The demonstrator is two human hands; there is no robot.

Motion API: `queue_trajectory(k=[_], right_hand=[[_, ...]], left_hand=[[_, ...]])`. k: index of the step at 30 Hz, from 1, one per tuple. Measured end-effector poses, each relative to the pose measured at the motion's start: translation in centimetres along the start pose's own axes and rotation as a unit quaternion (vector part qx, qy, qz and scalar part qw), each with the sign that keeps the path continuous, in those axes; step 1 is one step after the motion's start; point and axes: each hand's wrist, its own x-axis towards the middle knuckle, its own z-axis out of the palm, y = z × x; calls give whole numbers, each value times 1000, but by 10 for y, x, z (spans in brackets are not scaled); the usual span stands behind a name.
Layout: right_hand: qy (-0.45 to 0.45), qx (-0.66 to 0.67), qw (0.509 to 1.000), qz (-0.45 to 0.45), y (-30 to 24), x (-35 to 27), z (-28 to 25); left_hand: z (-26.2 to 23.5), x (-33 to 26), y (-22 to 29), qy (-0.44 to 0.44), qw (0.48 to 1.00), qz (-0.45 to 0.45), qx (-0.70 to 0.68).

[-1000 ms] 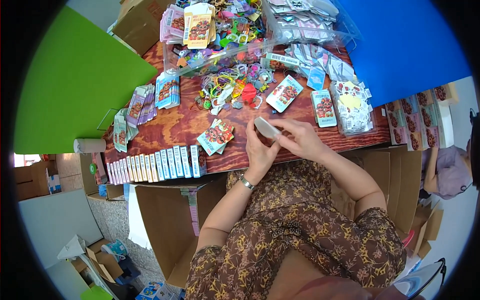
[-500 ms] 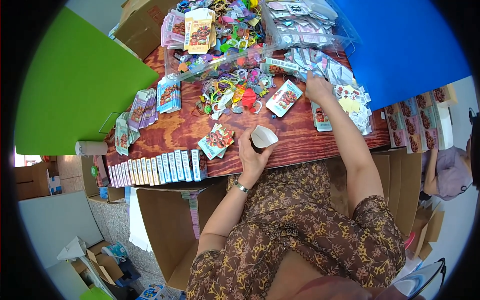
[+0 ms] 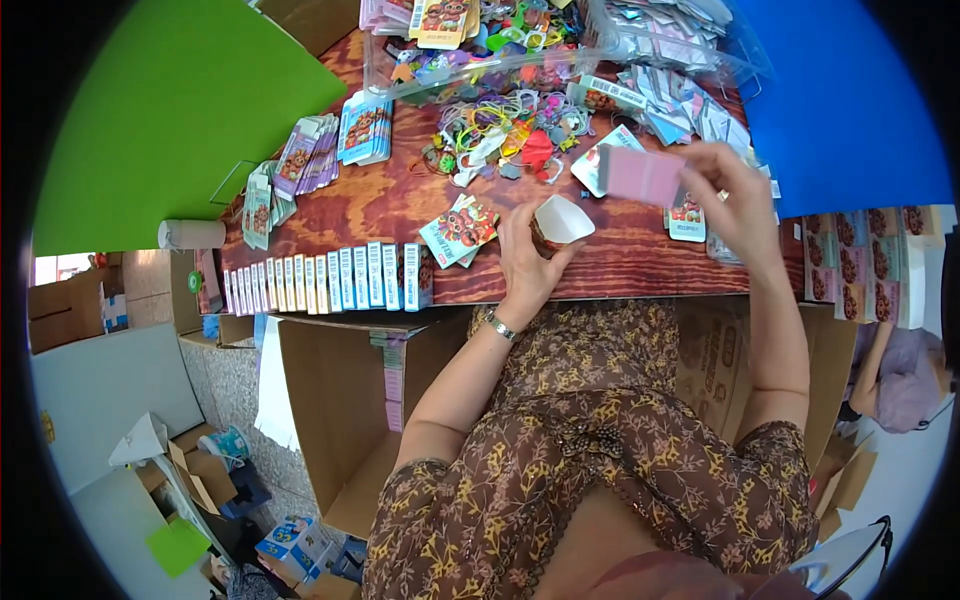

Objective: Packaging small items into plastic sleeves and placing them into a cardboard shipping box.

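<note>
My left hand (image 3: 522, 262) holds a small open box (image 3: 560, 222), white inside, over the front of the wooden table (image 3: 380, 205). My right hand (image 3: 735, 205) is raised to the right of it and pinches a flat pink packet (image 3: 645, 175). Printed cards (image 3: 460, 230) lie on the table just left of the box. A pile of colourful small charms and rings (image 3: 500, 135) lies beyond the two hands.
A row of small upright boxes (image 3: 325, 280) lines the table's front edge at left. Stacks of printed packets (image 3: 320, 155) sit at far left, clear bins (image 3: 560, 40) at the back. Open cardboard cartons (image 3: 340, 400) stand below the table. A green board (image 3: 170, 110) and blue board (image 3: 850, 110) flank it.
My right hand left the box, reached back to the pile, and has come away holding a pink packet. My left hand keeps the box, now with its open end showing.
</note>
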Motion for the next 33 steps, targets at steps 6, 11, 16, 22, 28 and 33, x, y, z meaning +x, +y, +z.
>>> queue_trajectory(k=[6, 11, 16, 22, 28, 33], right_hand=[[-21, -17, 988, -153, -8, -17, 45], [-62, -77, 974, -204, -8, -14, 59], [-102, -57, 977, -176, -3, -7, 73], [-99, -42, 983, -146, -5, -14, 88], [-92, -31, 976, -196, -9, -25, 95], [-68, -68, 969, -228, -13, -28, 94]], left_hand=[[-1, -2, 3, 4, 1000, -15, 24], [-3, -4, 1, 12, 998, 16, 66], [-6, -6, 2, 11, 991, 83, 107], [-9, -8, 4, 19, 989, 107, 103], [-9, -9, 2, 57, 983, 129, 114], [-8, -8, 6, 75, 979, 162, 98]])
